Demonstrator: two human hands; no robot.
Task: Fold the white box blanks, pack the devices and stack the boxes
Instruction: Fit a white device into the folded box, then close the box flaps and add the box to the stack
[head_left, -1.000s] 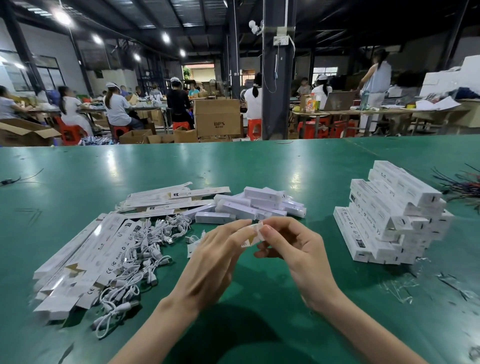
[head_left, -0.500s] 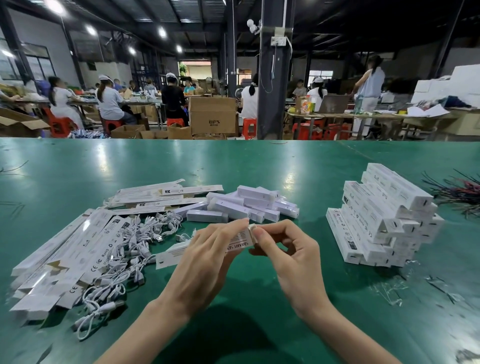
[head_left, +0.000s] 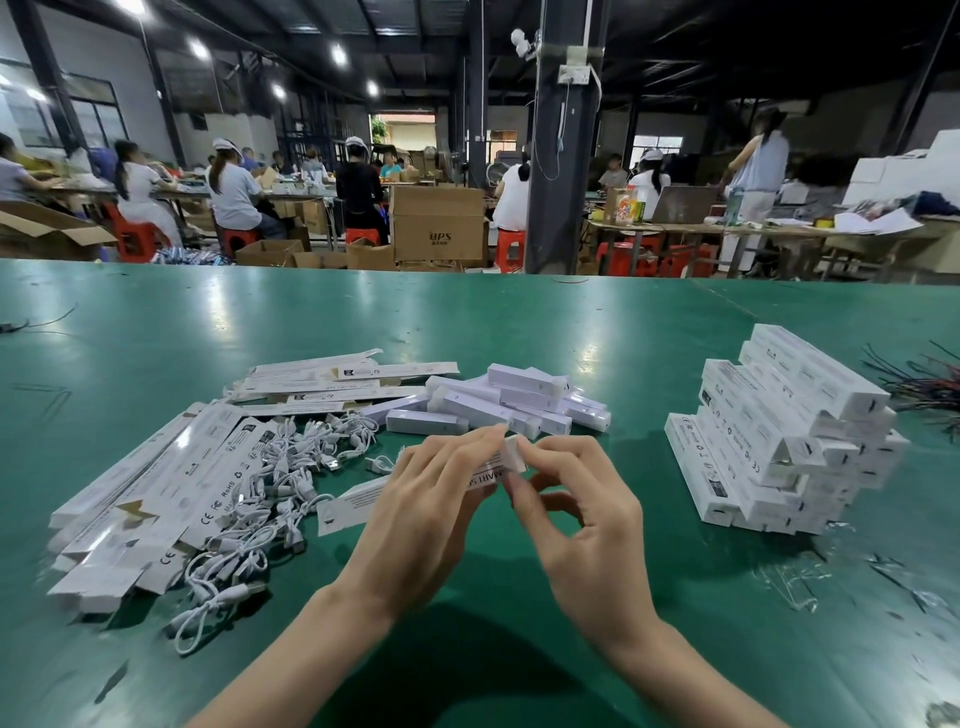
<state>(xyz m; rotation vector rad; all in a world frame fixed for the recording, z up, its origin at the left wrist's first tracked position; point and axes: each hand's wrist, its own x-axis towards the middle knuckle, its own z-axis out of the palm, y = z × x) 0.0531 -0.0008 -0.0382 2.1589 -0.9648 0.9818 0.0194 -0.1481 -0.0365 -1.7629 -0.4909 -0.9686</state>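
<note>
A long white box (head_left: 353, 503) with printed text lies slanted between my hands above the green table (head_left: 519, 332). My left hand (head_left: 431, 514) grips its middle from above, hiding much of it. My right hand (head_left: 582, 514) pinches the flap at its right end. Flat white box blanks (head_left: 156, 493) lie in a pile at the left, with a tangle of short white cables (head_left: 280, 478) beside them. Small white devices (head_left: 519, 402) are heaped behind my hands. Finished boxes (head_left: 779, 436) stand stacked at the right.
Dark and red wire ties (head_left: 924, 384) lie at the far right edge. Clear plastic scraps (head_left: 800, 577) litter the table in front of the stack. Beyond the table stand a dark pillar (head_left: 561, 156), cardboard cartons (head_left: 439, 223) and several seated workers.
The box has come out longer to the left from under my left hand. My right fingers have shifted on the flap at its right end. The camera has tilted slightly.
</note>
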